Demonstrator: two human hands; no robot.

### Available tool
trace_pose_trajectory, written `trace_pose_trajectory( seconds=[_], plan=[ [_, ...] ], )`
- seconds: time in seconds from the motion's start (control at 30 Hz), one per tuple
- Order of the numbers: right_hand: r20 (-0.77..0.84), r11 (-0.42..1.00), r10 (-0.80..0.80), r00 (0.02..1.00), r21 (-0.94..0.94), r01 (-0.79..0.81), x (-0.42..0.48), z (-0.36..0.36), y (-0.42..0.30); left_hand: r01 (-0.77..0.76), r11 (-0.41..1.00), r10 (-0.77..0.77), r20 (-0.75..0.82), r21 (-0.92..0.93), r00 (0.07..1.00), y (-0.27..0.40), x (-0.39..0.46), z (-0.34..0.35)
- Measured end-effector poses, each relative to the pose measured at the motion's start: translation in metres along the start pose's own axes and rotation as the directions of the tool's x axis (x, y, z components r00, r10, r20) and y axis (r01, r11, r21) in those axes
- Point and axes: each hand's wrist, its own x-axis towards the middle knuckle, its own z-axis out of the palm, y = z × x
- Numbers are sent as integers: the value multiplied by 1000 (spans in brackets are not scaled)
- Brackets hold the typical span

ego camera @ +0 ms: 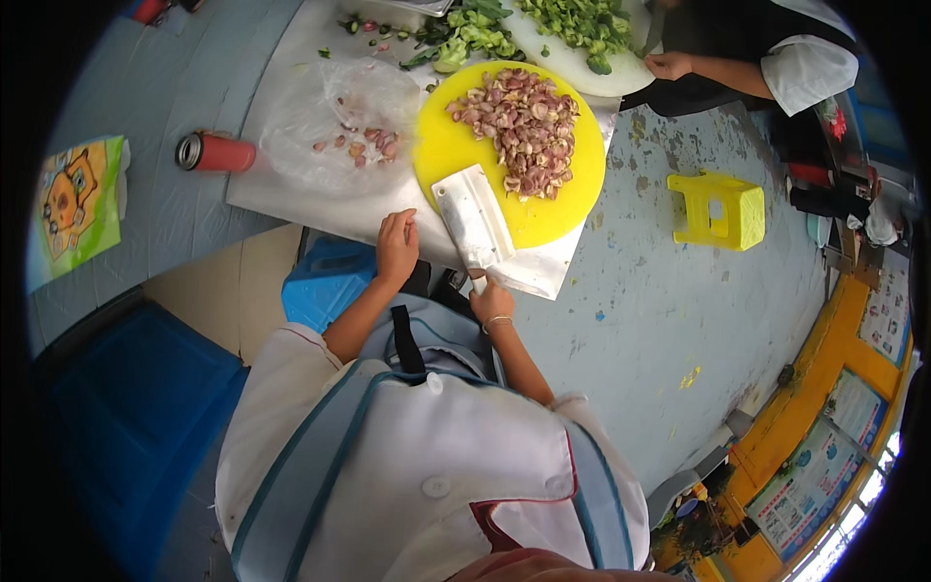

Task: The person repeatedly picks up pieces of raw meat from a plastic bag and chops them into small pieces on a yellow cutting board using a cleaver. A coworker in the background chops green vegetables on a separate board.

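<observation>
My right hand point(493, 300) grips the handle of a cleaver point(473, 214). Its broad metal blade lies over the near left edge of a round yellow cutting board point(444, 145). On that board is a heap of purple-skinned cloves point(538, 134), which look like garlic. At the metal table's near edge, left of the cleaver, my left hand point(397, 247) holds nothing; its fingers are loosely bent. A clear plastic bag point(298, 138) is spread left of the board, with several loose cloves point(374, 144) on it.
Across the metal table point(349, 207), a co-worker's hand point(669, 65) is at a white board point(553, 69) with chopped greens point(582, 29) and a knife. A red flask point(215, 152) lies left. Stools stand around: yellow point(727, 211) at right, blue point(327, 276) beneath the table edge.
</observation>
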Motion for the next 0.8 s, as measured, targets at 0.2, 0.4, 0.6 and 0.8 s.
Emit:
trace_pose_trajectory(
  seconds=[0.2, 0.4, 0.6, 0.8],
  plan=[
    [459, 449, -165, 873, 823, -348, -19, -77, 4, 88, 967, -101, -42, -238, 994, 6, 2, 17],
    [415, -300, -660, 626, 619, -726, -14, -102, 26, -57, 927, 53, -22, -370, 998, 79, 53, 52],
    [641, 169, -505, 577, 730, -663, 13, -112, 36, 38, 999, -42, -164, -25, 986, 17, 140, 81],
    [569, 136, -371, 734, 815, -564, 20, -137, 13, 40, 998, -37, -63, 47, 997, -2, 167, 88]
  ],
)
